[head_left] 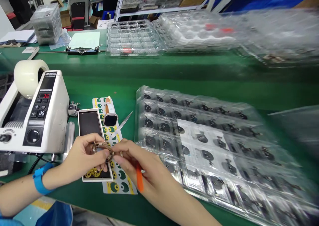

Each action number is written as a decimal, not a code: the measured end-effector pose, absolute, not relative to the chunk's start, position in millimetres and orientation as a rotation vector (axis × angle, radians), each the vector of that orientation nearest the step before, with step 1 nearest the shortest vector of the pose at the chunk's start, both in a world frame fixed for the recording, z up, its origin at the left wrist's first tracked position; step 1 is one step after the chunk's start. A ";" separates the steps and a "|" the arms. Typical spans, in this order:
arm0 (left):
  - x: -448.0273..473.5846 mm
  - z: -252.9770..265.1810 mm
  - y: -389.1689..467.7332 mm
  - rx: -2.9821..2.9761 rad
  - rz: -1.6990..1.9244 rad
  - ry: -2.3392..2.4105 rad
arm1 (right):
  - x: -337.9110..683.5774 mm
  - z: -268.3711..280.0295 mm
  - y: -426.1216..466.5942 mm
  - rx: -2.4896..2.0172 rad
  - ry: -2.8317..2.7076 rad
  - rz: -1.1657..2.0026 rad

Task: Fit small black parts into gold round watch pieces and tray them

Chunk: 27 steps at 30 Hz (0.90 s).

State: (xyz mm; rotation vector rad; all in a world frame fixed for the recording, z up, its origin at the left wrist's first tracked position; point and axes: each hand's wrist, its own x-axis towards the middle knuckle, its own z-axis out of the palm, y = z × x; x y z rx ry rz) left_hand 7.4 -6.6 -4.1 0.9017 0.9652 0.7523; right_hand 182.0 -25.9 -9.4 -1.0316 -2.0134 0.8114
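Observation:
My left hand (86, 156), with a blue band at the wrist, is closed around a small round metallic part (109, 154) with a brownish, uneven rim. The thumb and fingertips of my right hand (137, 159) are pinched at the right edge of the same part. A tool with an orange handle (139, 178) is tucked in my right hand; its working end is hidden. Under my hands lies a shallow white-rimmed black box (91, 121) with yellow ring-like pieces (92, 172) inside. A watch with a square dark face (110, 120) rests just beyond my fingers.
A sheet of die-cut labels (122, 176) lies under a pointed silvery blade (124, 123). On the left stands a tape dispenser (53, 113). Clear trays of dark round parts (164, 128) cover the right. Along the back are more trays (134, 40) and a clipboard (84, 41).

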 end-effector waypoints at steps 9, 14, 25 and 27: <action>8.6 -11.5 -8.0 1.143 0.807 1.014 | 172.0 -19.4 -29.2 -1.212 -1.805 1.144; -0.7 -28.6 -7.1 1.810 1.107 1.050 | 166.6 -28.8 -26.0 -1.249 -1.470 1.376; -16.7 -20.7 -52.4 2.205 1.093 1.143 | 170.2 -41.0 -39.1 -1.089 -1.275 1.406; -30.5 -21.8 -79.2 1.631 1.240 1.195 | 176.9 -46.3 -41.8 -1.099 -1.480 1.189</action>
